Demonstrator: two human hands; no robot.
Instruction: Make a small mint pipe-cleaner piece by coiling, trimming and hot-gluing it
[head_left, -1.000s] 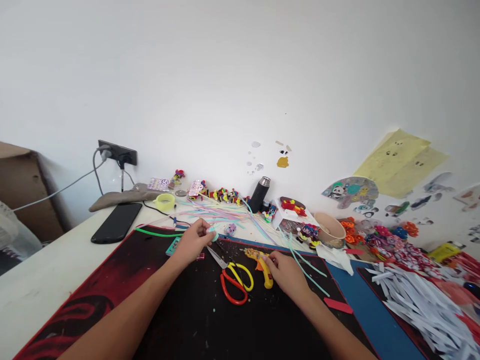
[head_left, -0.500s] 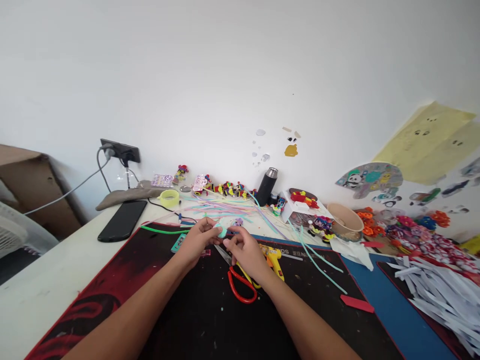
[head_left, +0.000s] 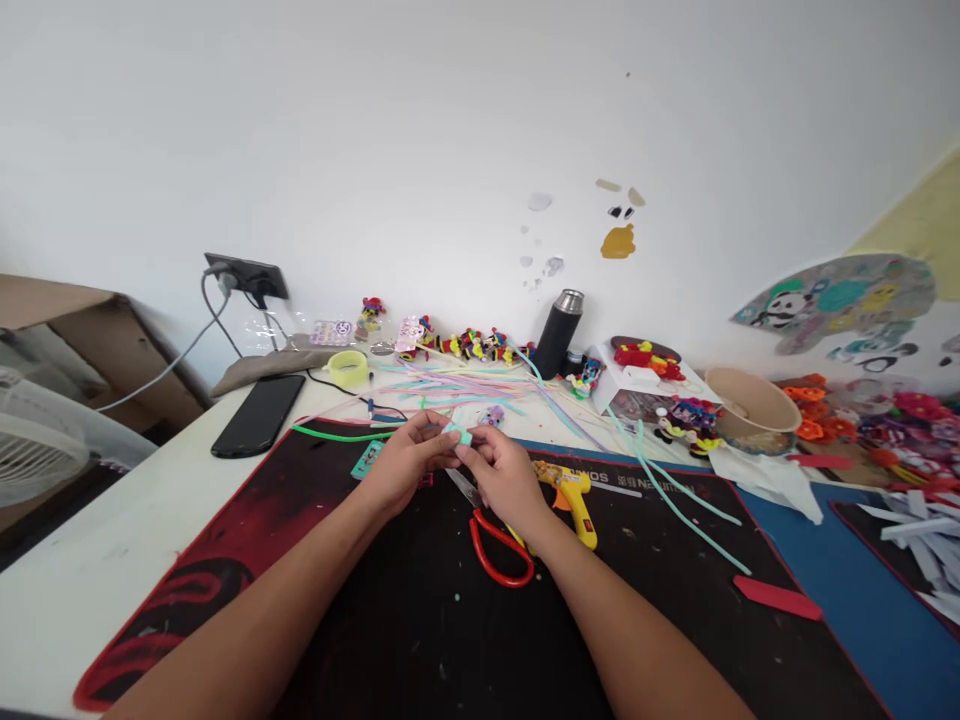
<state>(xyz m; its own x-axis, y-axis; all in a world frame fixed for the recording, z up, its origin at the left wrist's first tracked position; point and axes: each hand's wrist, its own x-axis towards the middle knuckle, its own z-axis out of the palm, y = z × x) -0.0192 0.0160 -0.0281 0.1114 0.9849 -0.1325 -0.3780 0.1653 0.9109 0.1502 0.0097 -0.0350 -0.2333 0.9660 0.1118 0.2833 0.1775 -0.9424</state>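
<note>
A small mint-green fuzzy piece (head_left: 459,434) is pinched between my two hands above the back part of the black and red mat (head_left: 420,620). My left hand (head_left: 411,455) closes its fingers on the piece's left side. From the right, my right hand (head_left: 501,475) grips it with thumb and fingertips. Red-handled scissors (head_left: 501,560) lie just below my right hand, their blades partly hidden by it. A yellow glue gun (head_left: 576,500) rests to the right of that hand. Behind the fingers sits a small purple fuzzy piece (head_left: 493,415).
Pastel pipe cleaners (head_left: 450,384), yellow tape (head_left: 348,369) and a black flask (head_left: 559,335) stand or lie along the back. A phone (head_left: 259,417) is at left. Small figures, a bowl (head_left: 752,403) and a red strip (head_left: 778,597) are at right.
The view has shifted and come closer, so objects on the right appear farther right. Both hands still hold the mint-green piece, now turned slightly, with the right fingertips nearer it.
</note>
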